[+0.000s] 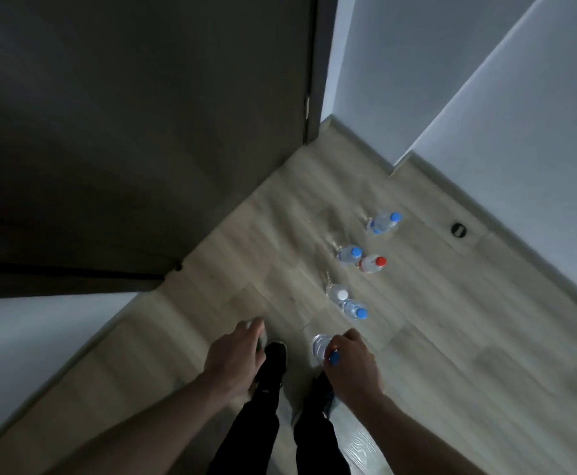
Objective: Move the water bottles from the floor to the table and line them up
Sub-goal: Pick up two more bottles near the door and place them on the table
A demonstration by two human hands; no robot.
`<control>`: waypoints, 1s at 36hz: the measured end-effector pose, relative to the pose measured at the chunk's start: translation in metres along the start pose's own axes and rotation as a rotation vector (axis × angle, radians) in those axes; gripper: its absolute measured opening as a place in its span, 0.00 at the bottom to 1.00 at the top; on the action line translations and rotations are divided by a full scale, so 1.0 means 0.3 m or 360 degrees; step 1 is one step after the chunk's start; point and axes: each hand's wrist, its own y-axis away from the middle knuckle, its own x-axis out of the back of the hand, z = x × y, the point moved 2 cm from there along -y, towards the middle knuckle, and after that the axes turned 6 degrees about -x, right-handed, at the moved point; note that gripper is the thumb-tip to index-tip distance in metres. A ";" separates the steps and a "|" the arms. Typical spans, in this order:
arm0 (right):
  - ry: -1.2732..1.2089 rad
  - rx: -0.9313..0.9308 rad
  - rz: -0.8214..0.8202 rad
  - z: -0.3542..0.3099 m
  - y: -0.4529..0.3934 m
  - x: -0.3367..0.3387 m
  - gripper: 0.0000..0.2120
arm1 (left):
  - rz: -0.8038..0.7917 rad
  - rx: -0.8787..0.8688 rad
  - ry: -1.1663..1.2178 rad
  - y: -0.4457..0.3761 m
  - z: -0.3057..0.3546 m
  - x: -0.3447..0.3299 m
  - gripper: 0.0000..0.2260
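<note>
Right hand (pixel 350 363) gripped a blue-cap bottle (pixel 320 347) by the neck; left hand (pixel 237 351) hung relaxed, empty. Pickup step, I judged — next, carry it to table w/ five others (pixel 383 222) left on the floor (pixel 451 337).

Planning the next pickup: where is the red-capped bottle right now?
In the head view the red-capped bottle stands on the floor right of centre, touching a blue-capped bottle on its left, beyond the white-capped bottle.

Pale grey-brown wood-grain floor (pixel 417 320) showing. Clear bottles: four wearing blue caps (pixel 395 217), one wearing a red cap (pixel 380 261), one a white cap (pixel 342 295). Black trousers (pixel 314 440), black shoes (pixel 275 354). Dark brown door (pixel 143 132) standing against white walls (pixel 520 97).
</note>
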 end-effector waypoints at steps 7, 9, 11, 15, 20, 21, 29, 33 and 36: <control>-0.0175 0.0013 0.0076 -0.105 0.489 0.404 0.06 | 0.0152 -0.0180 0.0144 0.395 0.203 0.435 0.10; -0.0245 -0.0004 0.0140 -0.127 0.613 0.492 0.07 | 0.0209 -0.0276 0.0148 0.486 0.252 0.527 0.12; -0.0329 -0.0033 0.0223 -0.142 0.728 0.557 0.06 | 0.0242 -0.0393 0.0108 0.559 0.289 0.595 0.14; -0.0628 -0.0080 0.0518 -0.129 0.944 0.630 0.05 | 0.0249 -0.0715 0.0060 0.675 0.369 0.686 0.12; -0.0801 -0.0212 0.0664 -0.059 1.132 0.673 0.09 | 0.0286 -0.1034 0.0046 0.752 0.476 0.791 0.08; -0.0812 -0.0226 0.0672 -0.045 1.164 0.679 0.10 | 0.0297 -0.1084 0.0031 0.765 0.502 0.806 0.07; -0.0880 -0.0411 0.0819 0.132 1.396 0.692 0.12 | 0.0202 -0.1428 -0.0242 0.884 0.757 0.813 0.09; -0.0962 -0.0468 0.0897 0.276 1.537 0.673 0.10 | 0.0216 -0.1609 -0.0337 0.978 0.923 0.759 0.08; -0.1050 -0.0512 0.1004 0.406 1.660 0.645 0.08 | 0.0206 -0.1690 -0.0379 1.052 1.062 0.692 0.08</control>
